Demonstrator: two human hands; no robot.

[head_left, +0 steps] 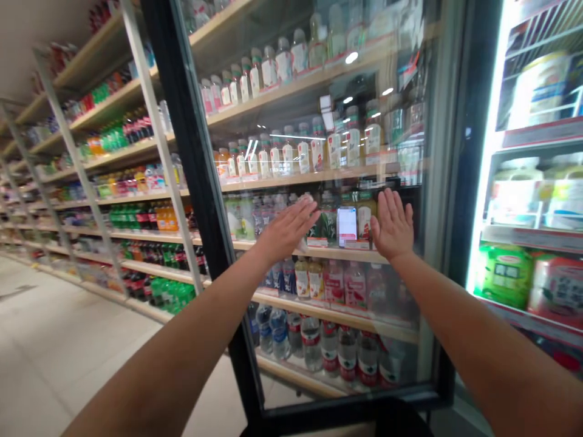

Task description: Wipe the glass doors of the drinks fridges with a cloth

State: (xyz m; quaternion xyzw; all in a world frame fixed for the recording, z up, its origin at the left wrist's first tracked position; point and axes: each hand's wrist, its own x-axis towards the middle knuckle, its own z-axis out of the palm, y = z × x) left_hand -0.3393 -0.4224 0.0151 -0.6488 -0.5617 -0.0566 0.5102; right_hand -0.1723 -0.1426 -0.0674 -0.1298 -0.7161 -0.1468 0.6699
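My left hand (291,229) lies with its fingers stretched and together against the glass door (282,206), pressing a crumpled white cloth or tissue (302,245) under the palm. Only edges of that white piece show, above the fingers and below the palm. To the right, my right hand (394,226) is held flat with fingers up and thumb apart, at or touching the same pane; nothing is in it. A black frame (194,152) surrounds the glass, and the door stands swung open. Between the hands, a bright phone-like screen (347,226) shows on the pane, perhaps a reflection.
Behind the glass, wooden shelves (273,181) carry rows of bottles (311,343). More drink shelving (150,233) runs off to the left above a pale tiled floor (36,352). At right is a lit refrigerator (537,233) with wire racks and packaged drinks.
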